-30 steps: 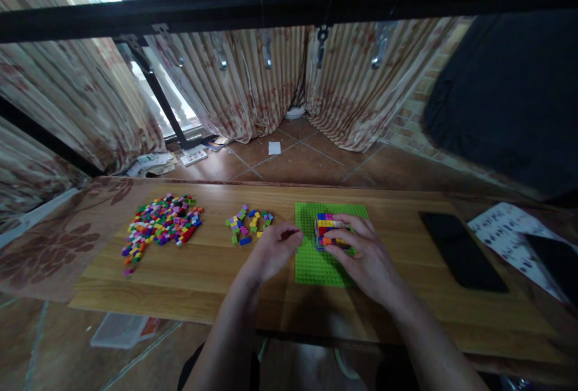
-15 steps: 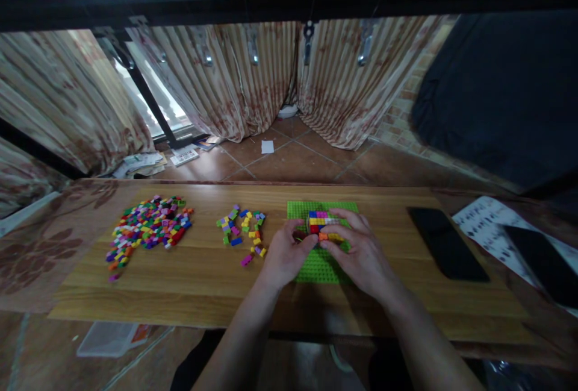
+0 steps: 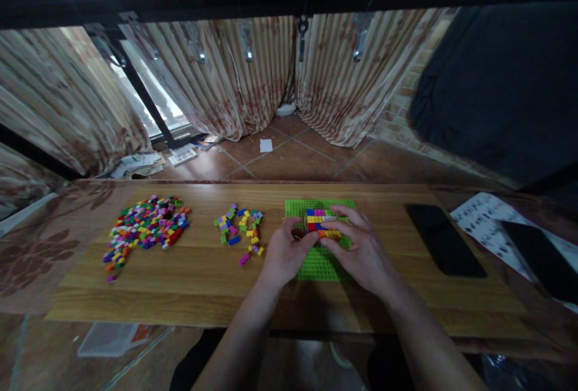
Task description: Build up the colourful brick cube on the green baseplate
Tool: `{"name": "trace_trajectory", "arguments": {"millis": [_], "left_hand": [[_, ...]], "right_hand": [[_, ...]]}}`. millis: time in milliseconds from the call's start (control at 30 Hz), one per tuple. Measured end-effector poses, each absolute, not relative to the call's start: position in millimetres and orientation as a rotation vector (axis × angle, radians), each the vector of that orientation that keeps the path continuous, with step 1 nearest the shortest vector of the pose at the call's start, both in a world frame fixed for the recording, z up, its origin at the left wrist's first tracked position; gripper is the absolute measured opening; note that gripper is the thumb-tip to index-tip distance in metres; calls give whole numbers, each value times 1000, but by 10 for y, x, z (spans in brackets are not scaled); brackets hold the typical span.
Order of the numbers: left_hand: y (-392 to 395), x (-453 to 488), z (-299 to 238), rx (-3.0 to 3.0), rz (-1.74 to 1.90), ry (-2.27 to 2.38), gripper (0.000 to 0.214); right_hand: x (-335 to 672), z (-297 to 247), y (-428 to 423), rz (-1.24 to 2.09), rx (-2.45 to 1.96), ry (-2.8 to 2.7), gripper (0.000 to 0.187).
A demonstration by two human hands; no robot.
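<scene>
A green studded baseplate (image 3: 323, 272) lies on the wooden board, with a small block of building bricks (image 3: 316, 220) standing on it in rows of blue, pink, yellow, white and red. On the block's left side is my left hand (image 3: 289, 252), its fingers curled and thumb against the front. My right hand (image 3: 363, 249) wraps around the right side, thumb at the front and fingers over the top. Between the two thumbs an orange brick (image 3: 321, 234) sits at the block's near side. The fingers hide much of the block's right part.
Left of the baseplate are several loose bricks (image 3: 233, 240), and a large mixed pile of bricks (image 3: 149, 222) lies farther left. A black tablet-like slab (image 3: 445, 239) rests at the right, near a printed sheet (image 3: 478, 216) and another dark device (image 3: 537, 255).
Both hands stay at the block, with small finger shifts around the orange brick. It now looks closer in against the block. The whole view has shifted slightly.
</scene>
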State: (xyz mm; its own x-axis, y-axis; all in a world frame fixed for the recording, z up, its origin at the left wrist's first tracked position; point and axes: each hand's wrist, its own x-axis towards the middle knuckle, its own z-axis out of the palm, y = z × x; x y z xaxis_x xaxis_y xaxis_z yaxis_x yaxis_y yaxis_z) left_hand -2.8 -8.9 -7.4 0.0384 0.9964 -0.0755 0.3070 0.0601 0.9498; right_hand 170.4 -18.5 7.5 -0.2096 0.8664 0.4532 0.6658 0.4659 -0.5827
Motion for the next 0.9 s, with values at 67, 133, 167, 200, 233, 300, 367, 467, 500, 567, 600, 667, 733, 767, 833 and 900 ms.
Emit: {"name": "trace_trajectory", "arguments": {"millis": [67, 133, 167, 200, 233, 300, 367, 467, 500, 567, 600, 667, 733, 767, 833, 900], "left_hand": [[-89, -30, -79, 1407, 947, 1433, 44], [-86, -35, -97, 1412, 942, 1454, 45], [-84, -38, -109, 1410, 945, 1466, 45], [-80, -39, -122, 1408, 950, 1474, 44], [-77, -40, -132, 1408, 956, 1478, 43], [-71, -36, -141, 1405, 965, 1487, 42], [-67, -27, -132, 1404, 966, 1500, 41], [-69, -14, -96, 1410, 953, 1517, 40], [-70, -11, -83, 1413, 943, 1520, 41], [-74, -7, -64, 1422, 922, 1529, 43], [-76, -6, -59, 1427, 911, 1535, 44], [-80, -4, -57, 1438, 898, 1541, 48], [-82, -3, -61, 1444, 900, 1543, 51], [-84, -2, -62, 1442, 904, 1542, 51], [-87, 0, -58, 1433, 908, 1541, 51], [-91, 2, -49, 1429, 904, 1540, 49]], "right_hand": [[1701, 92, -183, 357, -1274, -1925, 18], [1696, 113, -180, 366, -1287, -1865, 19], [1693, 122, -177, 361, -1303, -1824, 20], [1689, 128, -172, 351, -1324, -1778, 21], [1685, 130, -166, 338, -1345, -1728, 22], [1677, 115, -151, 329, -1383, -1632, 25], [1670, 77, -132, 366, -1426, -1539, 28], [1661, -4, -101, 468, -1508, -1415, 36], [1659, -31, -91, 499, -1528, -1388, 38], [1655, -76, -73, 546, -1543, -1356, 40], [1651, -94, -66, 565, -1542, -1347, 41], [1642, -117, -55, 599, -1540, -1333, 42], [1630, -126, -50, 617, -1545, -1318, 41], [1624, -127, -50, 623, -1545, -1316, 41], [1612, -125, -51, 633, -1544, -1320, 40], [1601, -124, -51, 641, -1555, -1324, 41]]}}
